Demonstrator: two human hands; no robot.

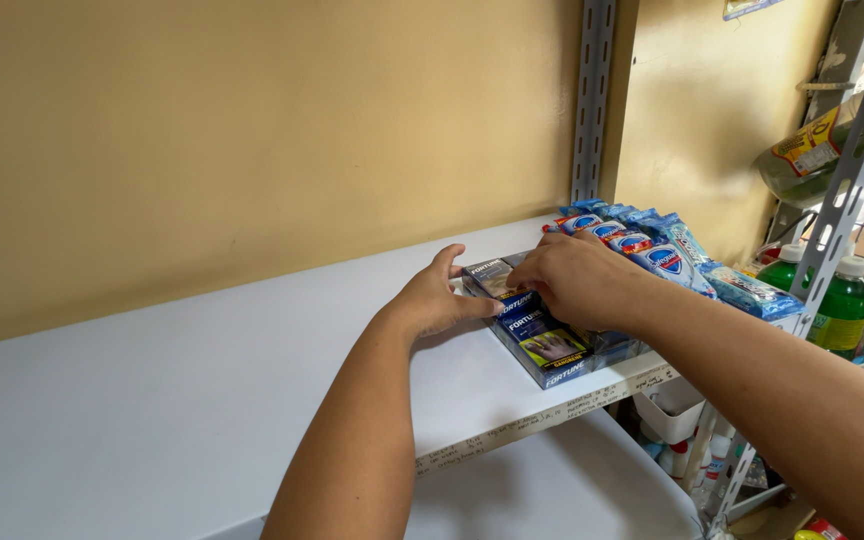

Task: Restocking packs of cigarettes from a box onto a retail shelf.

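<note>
The dark blue packs (pixel 542 345) lay flat in a short row near the front edge of the white shelf (pixel 152 400), directly under and between my hands. I could make out about three of them on top, one of them mostly hidden beneath my fingers, so the count was not certain, and I could not tell whether more lay underneath. My left hand (pixel 439 298) rested open against the left side of the row, palm down on the shelf, thumb raised, fingers touching the side of the pack farthest from me. My right hand (pixel 577 275) lay curved over the top of the row from the right, fingers pressed down on the packs, not closed around any single one. Just beyond my right hand, touching the packs' far side, ran a line of blue sachets (pixel 672 258) leaning on one another toward the yellow wall (pixel 252 130); I counted roughly seven. Farther right, past the grey slotted upright (pixel 852 170), stood two green bottles (pixel 842 305) with white caps, side by side. Below my right forearm, under the shelf, sat a white tray (pixel 674 412) with small bottles just beside it, too hidden to count.
</note>
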